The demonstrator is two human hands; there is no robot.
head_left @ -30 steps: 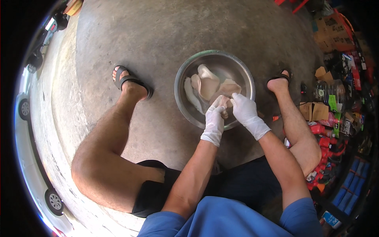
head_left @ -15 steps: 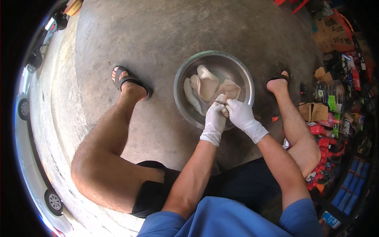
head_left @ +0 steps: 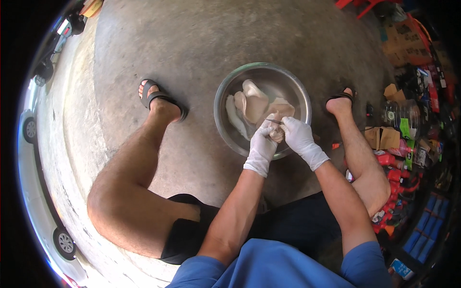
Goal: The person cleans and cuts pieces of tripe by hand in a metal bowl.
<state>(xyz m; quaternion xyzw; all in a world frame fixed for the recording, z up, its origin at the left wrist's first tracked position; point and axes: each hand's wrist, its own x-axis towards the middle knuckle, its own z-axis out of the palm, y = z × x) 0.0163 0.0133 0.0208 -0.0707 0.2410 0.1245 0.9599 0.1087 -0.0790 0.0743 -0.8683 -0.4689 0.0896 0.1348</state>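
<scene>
A round steel basin (head_left: 222,126) stands on the floor between my feet. Inside it lie several smooth, pale, curved pieces (head_left: 256,108), cream to pinkish; I cannot tell what they are. Above the near side of the basin, my white-gloved left hand (head_left: 261,146) is closed around a lumpy pale piece (head_left: 275,135). My right hand (head_left: 298,134), gloved too, pinches a thin dark pointed tool (head_left: 274,121) whose tip lies across the top of the left hand. Whether it is a small knife or tweezers does not show.
Red bottles (head_left: 394,174), cardboard boxes (head_left: 383,138) and a clear plastic container (head_left: 402,114) crowd the right side. A red plastic chair or stool (head_left: 367,8) shows at the top right. A silver car (head_left: 41,192) is beyond the left edge of the concrete floor (head_left: 201,38).
My right hand has shifted slightly right, away from my left hand. More of the thin tool now shows between them. The lumpy piece stays in my left hand.
</scene>
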